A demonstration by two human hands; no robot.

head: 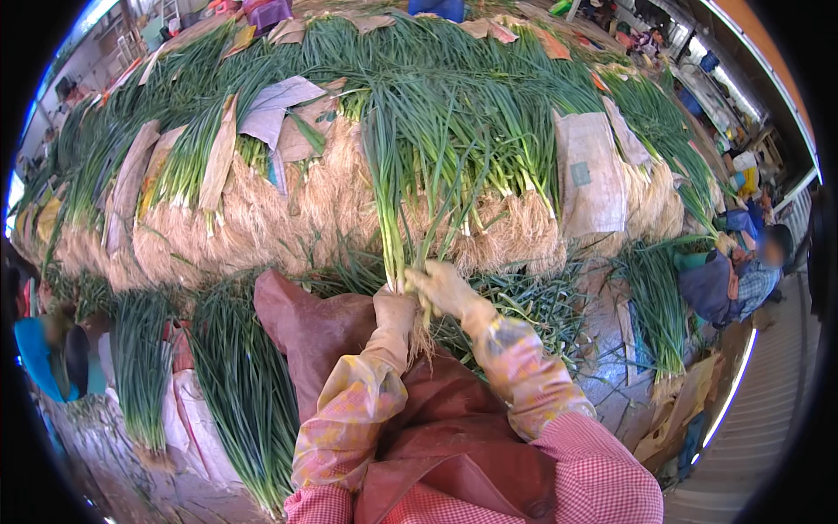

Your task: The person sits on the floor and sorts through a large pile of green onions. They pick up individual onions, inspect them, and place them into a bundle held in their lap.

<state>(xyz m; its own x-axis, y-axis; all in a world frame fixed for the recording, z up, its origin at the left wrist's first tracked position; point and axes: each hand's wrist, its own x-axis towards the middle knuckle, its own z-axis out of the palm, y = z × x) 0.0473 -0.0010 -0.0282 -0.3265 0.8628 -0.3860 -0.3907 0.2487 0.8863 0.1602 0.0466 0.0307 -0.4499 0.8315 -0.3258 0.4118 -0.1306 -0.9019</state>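
Observation:
My left hand (395, 311), in a soiled pale glove, grips a few spring onions (393, 252) by their white lower stems. Their green leaves run up and away over the heap. Pale stringy roots (422, 339) hang down beside that wrist. Close on the right, my gloved right hand (446, 288) has its fingers closed around a separate spring onion stalk (425, 245); the glove partly hides where they grip it. Both hands are above a dark red apron (452, 419) over my lap.
A wide heap of spring onions (432, 78), roots towards me, fills the space ahead, with woven sacks (592, 173) among it. Leaf trimmings (537, 308) litter the floor at right. Bunches (242, 367) lie at left. One person (756, 281) sits at right, another (46, 354) at left.

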